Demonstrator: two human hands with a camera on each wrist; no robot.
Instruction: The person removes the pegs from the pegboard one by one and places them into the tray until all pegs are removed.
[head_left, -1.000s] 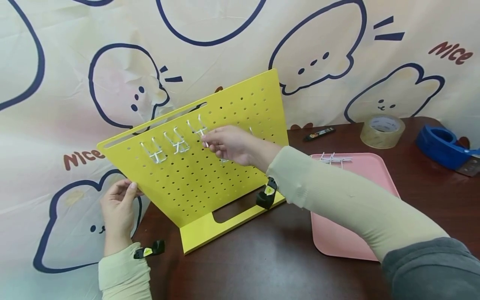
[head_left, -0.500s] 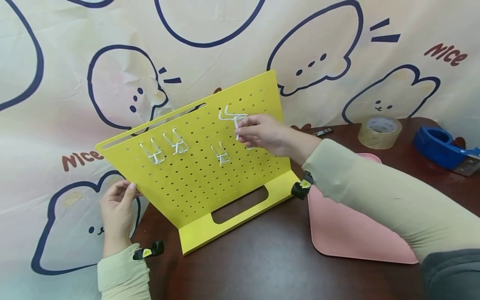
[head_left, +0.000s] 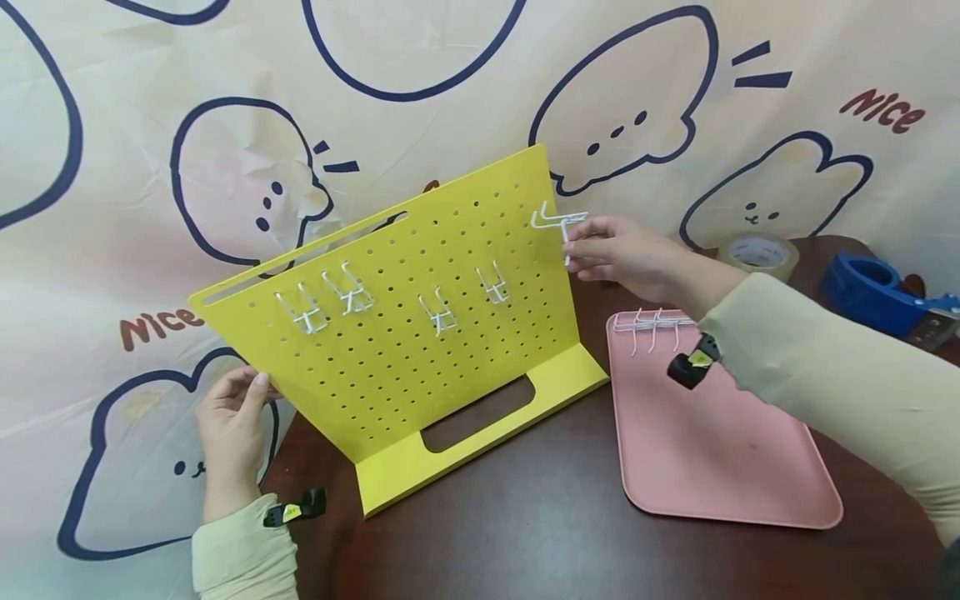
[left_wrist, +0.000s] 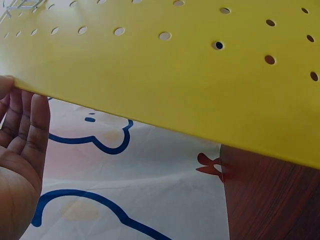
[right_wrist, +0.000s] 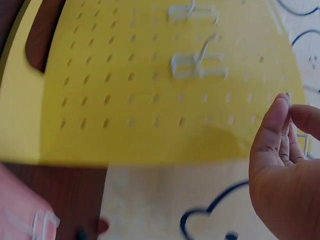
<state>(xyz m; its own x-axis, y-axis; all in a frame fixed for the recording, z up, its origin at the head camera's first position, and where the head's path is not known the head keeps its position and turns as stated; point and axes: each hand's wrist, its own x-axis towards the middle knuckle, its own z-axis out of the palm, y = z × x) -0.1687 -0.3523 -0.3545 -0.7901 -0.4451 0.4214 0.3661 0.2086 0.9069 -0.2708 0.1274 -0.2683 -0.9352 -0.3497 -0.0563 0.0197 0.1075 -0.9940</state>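
A yellow pegboard point(head_left: 420, 367) leans back on its foot on the dark table. My left hand point(head_left: 234, 433) pinches its left edge between thumb and fingers; the left wrist view shows the fingers point(left_wrist: 37, 125) behind the board. In my right hand point(head_left: 622, 254) a white wire hook point(head_left: 558, 221) is pinched by its stem, off the board at its upper right edge. Several more white hooks hang in the holes, among them one hook point(head_left: 302, 315) at the left and another hook point(head_left: 492, 285) at the right. The right wrist view shows the held hook mostly hidden by the fingers.
A pink tray point(head_left: 720, 450) lies right of the board, with several white hooks point(head_left: 648, 323) along its far edge. Behind my right forearm stand a roll of clear tape point(head_left: 759, 252) and a blue tape dispenser point(head_left: 862, 287). A patterned cloth point(head_left: 420, 50) hangs behind.
My right hand has drawn the hook away from the board's upper row and carried it right, to the board's right edge. The left hand stays on the left edge.
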